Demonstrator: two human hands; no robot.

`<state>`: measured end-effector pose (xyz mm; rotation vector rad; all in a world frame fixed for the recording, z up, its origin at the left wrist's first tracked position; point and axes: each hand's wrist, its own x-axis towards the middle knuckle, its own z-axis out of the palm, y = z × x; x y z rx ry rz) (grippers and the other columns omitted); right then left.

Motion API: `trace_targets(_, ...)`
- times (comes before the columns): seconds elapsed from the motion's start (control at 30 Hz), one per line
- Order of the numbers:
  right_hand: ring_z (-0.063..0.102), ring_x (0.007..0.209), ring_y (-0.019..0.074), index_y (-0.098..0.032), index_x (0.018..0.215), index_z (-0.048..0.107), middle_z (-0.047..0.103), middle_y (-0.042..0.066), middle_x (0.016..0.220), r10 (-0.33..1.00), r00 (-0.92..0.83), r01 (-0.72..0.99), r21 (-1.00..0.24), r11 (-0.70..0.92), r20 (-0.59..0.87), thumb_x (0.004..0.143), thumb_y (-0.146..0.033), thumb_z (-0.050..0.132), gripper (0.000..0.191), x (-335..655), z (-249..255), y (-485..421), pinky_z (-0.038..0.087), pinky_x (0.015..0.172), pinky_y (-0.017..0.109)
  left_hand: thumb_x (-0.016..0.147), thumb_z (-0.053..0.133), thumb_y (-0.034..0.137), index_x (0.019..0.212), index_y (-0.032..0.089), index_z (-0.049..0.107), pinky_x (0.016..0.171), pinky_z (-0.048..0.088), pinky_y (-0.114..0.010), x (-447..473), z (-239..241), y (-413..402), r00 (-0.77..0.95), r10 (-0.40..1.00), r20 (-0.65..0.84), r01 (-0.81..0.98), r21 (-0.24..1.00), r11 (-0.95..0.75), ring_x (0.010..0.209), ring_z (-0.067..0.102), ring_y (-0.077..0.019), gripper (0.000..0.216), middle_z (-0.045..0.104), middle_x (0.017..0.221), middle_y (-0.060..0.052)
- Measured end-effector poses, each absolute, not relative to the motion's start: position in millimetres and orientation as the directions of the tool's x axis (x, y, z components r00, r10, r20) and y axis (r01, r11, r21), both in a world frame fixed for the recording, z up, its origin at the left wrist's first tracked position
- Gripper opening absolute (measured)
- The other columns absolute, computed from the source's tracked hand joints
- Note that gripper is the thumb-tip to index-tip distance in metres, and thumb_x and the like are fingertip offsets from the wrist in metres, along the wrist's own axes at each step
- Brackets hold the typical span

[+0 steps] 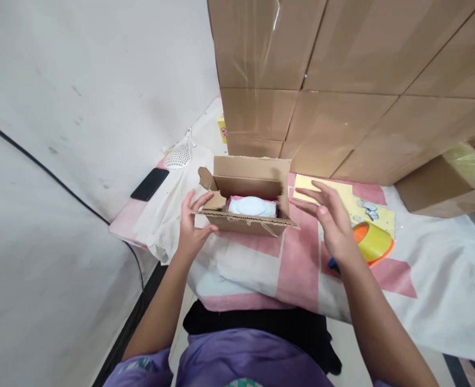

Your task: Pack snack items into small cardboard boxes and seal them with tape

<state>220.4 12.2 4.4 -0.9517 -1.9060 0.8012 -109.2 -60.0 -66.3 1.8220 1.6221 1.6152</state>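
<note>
Head camera: an open, oblong box of plain brown cardboard [241,224] sits in front of me on a table spread with a pink-and-white cloth [297,263]. Its flaps stand spread, the front one showing a corrugated edge, and the left end is torn and ragged, with a scrap hanging from the front. Inside lies a soft-looking, pink-edged packet with a smooth, pale oval lid [251,206], face up.

My left hand [189,228] is half open, curved about the box's left front corner, fingers at the flap and thumb by the lower front wall; I cannot tell whether it really grips. My right hand [335,223] is open and holds nothing, its fingers spread and slightly bent just beside the box's right end; I cannot tell whether a fingertip touches the cardboard.

Near my right wrist is a round yellow roll of tape with bright orange edging [376,242], beside a flat pale-yellow printed sheet [382,215]. Behind the box rises a wall of flat-faced brown cartons [257,113], their seams covered with glossy tape. The cloth looks wrinkled and thin.
</note>
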Motion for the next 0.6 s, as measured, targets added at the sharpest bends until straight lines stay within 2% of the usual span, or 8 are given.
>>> trace_targets(0.1, 0.057, 0.134, 0.0294, -0.032, 0.142, 0.053, 0.065, 0.008, 0.138, 0.768, -0.514, 0.292, -0.764, 0.575, 0.381, 0.107, -0.050, 0.033, 0.044, 214, -6, 6, 0.042, 0.114, 0.054, 0.089, 0.050, 0.077, 0.143, 0.022, 0.047, 0.116, 0.040, -0.055, -112, -63, -59, -0.196, 0.820, 0.537, 0.556, 0.750, -0.358, 0.131, 0.059, -0.0329, 0.078, 0.069, 0.126, -0.016)
trace_targets(0.2, 0.048, 0.137, 0.0335, -0.027, 0.124, 0.067, 0.069, 0.009, 0.129, 0.685, -0.621, 0.348, -0.650, 0.676, 0.380, 0.106, -0.055, 0.029, 0.050, 208, -2, 5, 0.039, 0.114, 0.057, 0.099, 0.047, 0.063, 0.147, 0.023, 0.044, 0.110, 0.047, -0.050, -111, -59, -59, -0.318, 0.800, 0.510, 0.508, 0.803, -0.310, 0.129, 0.060, -0.0299, 0.063, 0.066, 0.131, -0.016)
trace_targets(0.3, 0.045, 0.136, 0.0367, -0.025, 0.113, 0.072, 0.072, 0.012, 0.111, 0.644, -0.683, 0.344, -0.625, 0.701, 0.346, 0.104, -0.062, 0.030, 0.057, 208, 4, 8, 0.041, 0.109, 0.058, 0.099, 0.053, 0.057, 0.153, 0.028, 0.037, 0.106, 0.051, -0.047, -107, -64, -59, -0.367, 0.799, 0.477, 0.476, 0.834, -0.279, 0.133, 0.058, -0.0295, 0.063, 0.056, 0.144, -0.016)
trace_targets(0.37, 0.054, 0.128, 0.0342, -0.025, 0.118, 0.070, 0.072, 0.011, 0.110, 0.699, -0.605, 0.327, -0.682, 0.654, 0.381, 0.104, -0.062, 0.029, 0.057, 208, 6, 13, 0.044, 0.107, 0.054, 0.097, 0.057, 0.057, 0.157, 0.032, 0.028, 0.108, 0.050, -0.047, -107, -71, -56, -0.375, 0.796, 0.476, 0.489, 0.831, -0.266, 0.141, 0.050, -0.0311, 0.071, 0.043, 0.157, -0.016)
trace_targets(0.43, 0.061, 0.122, 0.0301, -0.026, 0.128, 0.064, 0.070, 0.010, 0.120, 0.779, -0.457, 0.296, -0.753, 0.588, 0.429, 0.104, -0.062, 0.030, 0.055, 207, 5, 22, 0.045, 0.107, 0.049, 0.093, 0.061, 0.059, 0.160, 0.033, 0.019, 0.113, 0.046, -0.048, -109, -77, -52, -0.352, 0.800, 0.486, 0.515, 0.814, -0.268, 0.149, 0.039, -0.0328, 0.083, 0.027, 0.166, -0.017)
trace_targets(0.47, 0.061, 0.123, 0.0288, -0.026, 0.133, 0.060, 0.069, 0.010, 0.126, 0.814, -0.385, 0.283, -0.784, 0.553, 0.435, 0.104, -0.063, 0.031, 0.055, 204, 3, 28, 0.044, 0.109, 0.048, 0.093, 0.061, 0.061, 0.162, 0.033, 0.014, 0.115, 0.043, -0.048, -112, -78, -50, -0.316, 0.813, 0.489, 0.522, 0.805, -0.281, 0.151, 0.037, -0.0329, 0.088, 0.026, 0.167, -0.018)
trace_targets(0.53, 0.056, 0.133, 0.0278, -0.027, 0.143, 0.051, 0.060, 0.011, 0.143, 0.864, -0.303, 0.257, -0.839, 0.480, 0.401, 0.101, -0.067, 0.036, 0.059, 196, -5, 42, 0.042, 0.113, 0.047, 0.092, 0.061, 0.063, 0.164, 0.029, 0.009, 0.118, 0.039, -0.050, -120, -77, -44, -0.213, 0.845, 0.491, 0.530, 0.785, -0.322, 0.149, 0.040, -0.0323, 0.094, 0.037, 0.161, -0.020)
trace_targets(0.6, 0.048, 0.142, 0.0271, -0.029, 0.152, 0.038, 0.048, 0.011, 0.156, 0.890, -0.289, 0.208, -0.884, 0.418, 0.353, 0.098, -0.071, 0.041, 0.069, 185, -17, 57, 0.042, 0.114, 0.047, 0.093, 0.058, 0.064, 0.164, 0.024, 0.011, 0.117, 0.038, -0.051, -129, -72, -37, -0.143, 0.852, 0.503, 0.534, 0.765, -0.361, 0.139, 0.051, -0.0312, 0.094, 0.054, 0.148, -0.020)
